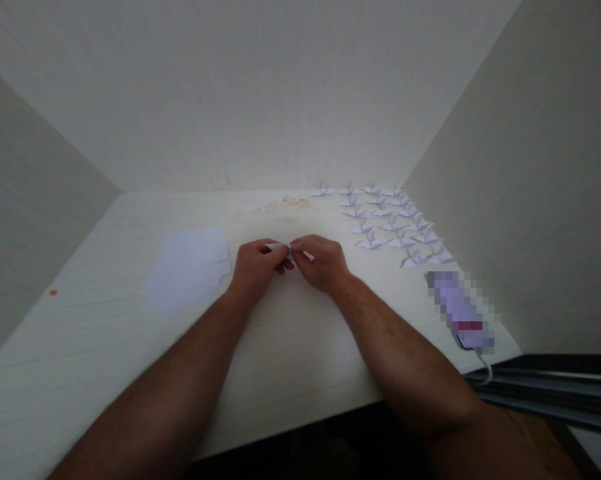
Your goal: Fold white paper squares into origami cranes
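Observation:
My left hand (254, 265) and my right hand (322, 263) meet at the middle of a pale wooden desk (290, 347). Both pinch a small folded piece of white paper (280, 248) between fingertips, held just above the desk. Its shape is mostly hidden by my fingers. A stack of white paper sheets (189, 267) lies flat just left of my left hand.
Several folded white paper cranes (390, 223) stand in rows at the back right. A blurred-out oblong object (461, 310) with a cable lies near the right edge. Pale walls enclose the desk on three sides. A dark object (545, 387) juts in at lower right.

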### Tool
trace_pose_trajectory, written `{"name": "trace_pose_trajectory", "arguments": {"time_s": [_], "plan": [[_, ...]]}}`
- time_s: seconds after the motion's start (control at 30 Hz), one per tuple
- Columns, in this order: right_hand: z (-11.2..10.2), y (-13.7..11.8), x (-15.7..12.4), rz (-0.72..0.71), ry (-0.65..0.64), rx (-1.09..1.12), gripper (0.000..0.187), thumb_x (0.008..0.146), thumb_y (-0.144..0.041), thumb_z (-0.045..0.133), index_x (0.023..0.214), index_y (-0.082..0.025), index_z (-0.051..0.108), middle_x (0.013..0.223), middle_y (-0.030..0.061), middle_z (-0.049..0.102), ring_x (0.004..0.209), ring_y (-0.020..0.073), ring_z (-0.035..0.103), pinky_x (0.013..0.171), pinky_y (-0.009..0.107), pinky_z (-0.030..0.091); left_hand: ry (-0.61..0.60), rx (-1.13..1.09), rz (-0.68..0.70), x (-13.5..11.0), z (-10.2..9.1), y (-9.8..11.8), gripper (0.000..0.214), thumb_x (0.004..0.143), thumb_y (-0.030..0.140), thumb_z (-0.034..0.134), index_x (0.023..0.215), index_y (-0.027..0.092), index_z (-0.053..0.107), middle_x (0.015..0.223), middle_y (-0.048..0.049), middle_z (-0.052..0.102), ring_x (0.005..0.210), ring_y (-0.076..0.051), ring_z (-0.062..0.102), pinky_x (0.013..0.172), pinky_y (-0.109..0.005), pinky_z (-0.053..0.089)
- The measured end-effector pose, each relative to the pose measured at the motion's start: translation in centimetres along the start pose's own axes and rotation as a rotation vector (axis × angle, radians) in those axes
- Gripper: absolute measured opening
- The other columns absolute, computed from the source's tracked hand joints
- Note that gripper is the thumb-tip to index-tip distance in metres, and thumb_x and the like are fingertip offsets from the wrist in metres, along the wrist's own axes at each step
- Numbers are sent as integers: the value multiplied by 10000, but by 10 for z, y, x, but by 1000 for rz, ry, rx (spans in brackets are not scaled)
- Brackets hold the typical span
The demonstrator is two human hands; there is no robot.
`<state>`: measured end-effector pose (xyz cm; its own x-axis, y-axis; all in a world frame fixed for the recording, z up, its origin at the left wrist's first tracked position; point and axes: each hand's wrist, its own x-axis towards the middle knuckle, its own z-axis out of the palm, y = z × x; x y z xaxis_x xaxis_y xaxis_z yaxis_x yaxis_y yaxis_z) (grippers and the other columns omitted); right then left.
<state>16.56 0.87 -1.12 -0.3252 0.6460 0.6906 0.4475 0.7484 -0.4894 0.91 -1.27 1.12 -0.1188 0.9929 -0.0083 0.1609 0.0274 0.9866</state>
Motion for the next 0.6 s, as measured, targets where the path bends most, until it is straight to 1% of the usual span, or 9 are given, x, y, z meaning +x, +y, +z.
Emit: {"name": "trace_pose_trajectory", "arguments": {"time_s": [0.1, 0.17, 0.27, 0.37, 0.47, 0.6], "plan": [[2, 1, -1, -28, 34, 35, 157, 861, -143, 557, 859, -207, 700, 892, 38, 753, 853, 135, 702, 787, 248, 553, 16, 21, 3, -1, 0, 3, 121, 713, 256, 661, 669, 148, 693, 556, -26, 685, 483, -122, 586, 481, -210, 449], [2, 2, -1, -22, 35, 48, 165, 847, -140, 563, 874, -210, 711, 908, 38, 759, 858, 136, 707, 794, 253, 563, 26, 22, 0, 0, 0, 3, 114, 711, 247, 657, 657, 151, 689, 556, -22, 683, 481, -120, 583, 477, -208, 449], [1, 1, -1, 27, -7, 40, 169, 846, -160, 577, 885, -229, 726, 955, 36, 764, 894, 144, 708, 822, 272, 571, 32, -22, -5, 1, 0, 0, 109, 710, 247, 665, 662, 153, 693, 561, -20, 681, 488, -121, 594, 478, -210, 458], [0, -1, -1, 88, -58, 38, 173, 857, -188, 590, 906, -251, 743, 1017, 42, 761, 952, 156, 703, 870, 301, 568, 21, -140, -16, 3, 0, -5, 120, 699, 267, 698, 678, 149, 699, 584, -29, 686, 526, -139, 630, 494, -223, 479], [-1, -4, 0, 119, -61, 52, 168, 855, -212, 608, 914, -265, 757, 1045, 40, 759, 977, 164, 701, 905, 325, 565, -3, -220, -4, 4, -1, -9, 166, 684, 303, 741, 715, 143, 714, 641, -42, 704, 569, -150, 652, 529, -240, 503], [-1, -9, 3, 164, -23, 118, 150, 841, -224, 623, 883, -260, 763, 1024, 37, 765, 970, 165, 705, 918, 331, 557, 1, -204, 42, 5, -2, -10, 198, 701, 330, 751, 746, 138, 729, 653, -40, 701, 570, -134, 634, 538, -236, 497]]}}
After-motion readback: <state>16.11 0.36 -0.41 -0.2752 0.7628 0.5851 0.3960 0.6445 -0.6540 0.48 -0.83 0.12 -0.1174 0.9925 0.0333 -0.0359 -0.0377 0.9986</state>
